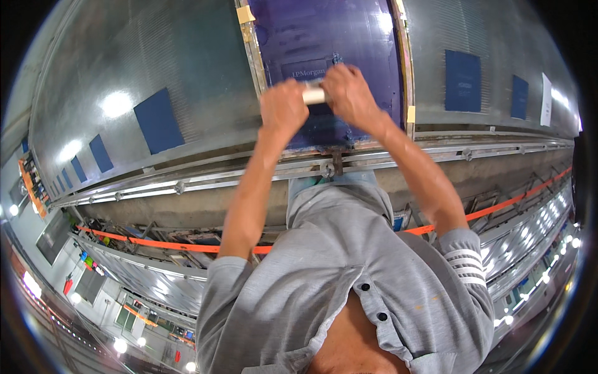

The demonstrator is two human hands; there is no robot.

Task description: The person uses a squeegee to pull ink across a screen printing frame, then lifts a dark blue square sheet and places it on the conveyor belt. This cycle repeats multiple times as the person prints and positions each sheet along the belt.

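Observation:
Both my hands are closed round the pale handle of a squeegee, which lies crosswise over a printing screen. My left hand grips its left part and my right hand its right part. Under them, the screen's purple mesh shows smears of dark ink and a small lettered design just beyond my hands. A narrow frame edge bounds the screen on the right, with bits of yellowish tape on it. The squeegee's blade is mostly hidden by my hands.
A long metal-grey table runs to both sides. Dark blue sheets lie at left, others at right, beside a white sheet. A metal rail follows the near edge. Behind me are an orange bar and another shiny table.

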